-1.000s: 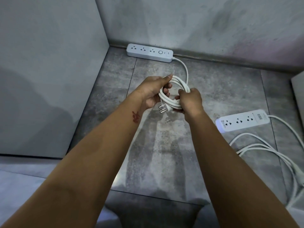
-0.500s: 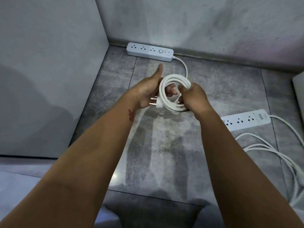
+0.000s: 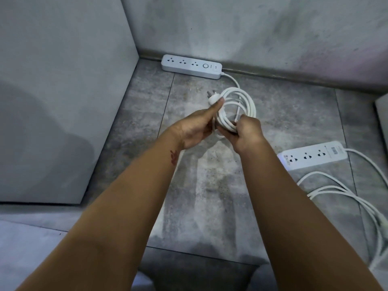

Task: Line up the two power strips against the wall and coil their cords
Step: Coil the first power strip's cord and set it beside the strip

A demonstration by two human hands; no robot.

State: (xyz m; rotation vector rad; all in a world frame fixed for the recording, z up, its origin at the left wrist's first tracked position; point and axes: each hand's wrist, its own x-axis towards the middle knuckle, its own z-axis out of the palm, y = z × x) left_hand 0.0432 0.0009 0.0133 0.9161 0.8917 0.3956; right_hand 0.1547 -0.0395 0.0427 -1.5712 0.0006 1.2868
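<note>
Cord coil: my right hand is clenching its loops near the wall strip.
Plug: my left hand is pinching it; tucking snugly seems best.

A bare room corner: grey tiled floor, stained wall.

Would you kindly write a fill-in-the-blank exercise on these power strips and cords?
The far power strip lies against the ____.
The left hand and right hand hold its cord wound into a ____.
The near power strip shows ____ sockets.
Missing words: wall; coil; three.
</note>
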